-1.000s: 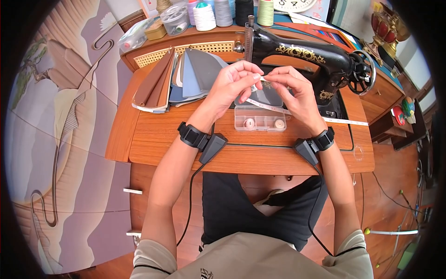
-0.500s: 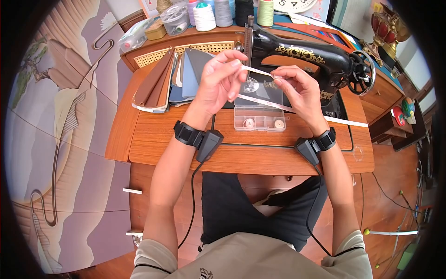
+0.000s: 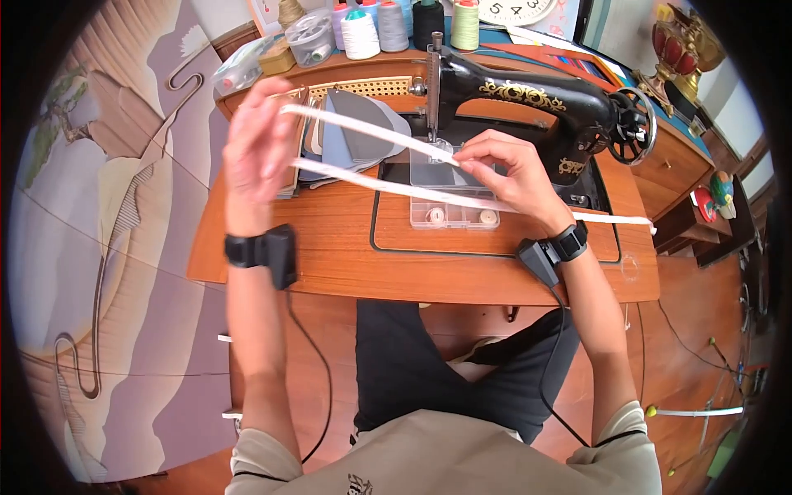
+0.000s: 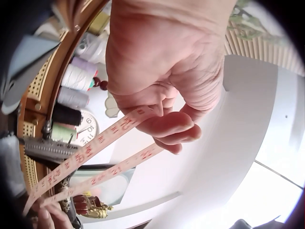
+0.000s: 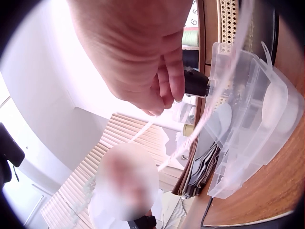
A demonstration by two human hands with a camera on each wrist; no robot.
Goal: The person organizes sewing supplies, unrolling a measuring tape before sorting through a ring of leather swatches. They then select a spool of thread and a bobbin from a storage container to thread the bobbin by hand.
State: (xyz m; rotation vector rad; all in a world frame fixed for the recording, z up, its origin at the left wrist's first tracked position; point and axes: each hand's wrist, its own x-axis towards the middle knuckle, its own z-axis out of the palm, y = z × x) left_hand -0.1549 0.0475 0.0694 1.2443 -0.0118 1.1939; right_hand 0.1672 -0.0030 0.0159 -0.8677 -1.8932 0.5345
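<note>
Two hands are holding a long white measuring tape (image 3: pixel 371 130) up above the wooden worktop (image 3: pixel 346 264). The left hand (image 3: pixel 262 148) is hanging in the air near the left edge, and its grip is curling round the tape, which is looping about the fingers. Red numbers are showing on it. The right hand (image 3: pixel 507 169) is hanging over the middle, and its grip is pinching the upper strip. The lower strip is passing under that hand and reaching the right edge. Below it, a clear box (image 3: pixel 462 224) is lying open, with two little round things (image 3: pixel 436 216) sitting inside. Cloth samples (image 3: pixel 334 148) are spreading like a fan near the back left corner. A black sewing machine (image 3: pixel 528 95) is standing nearer the back edge, toward the right.
</note>
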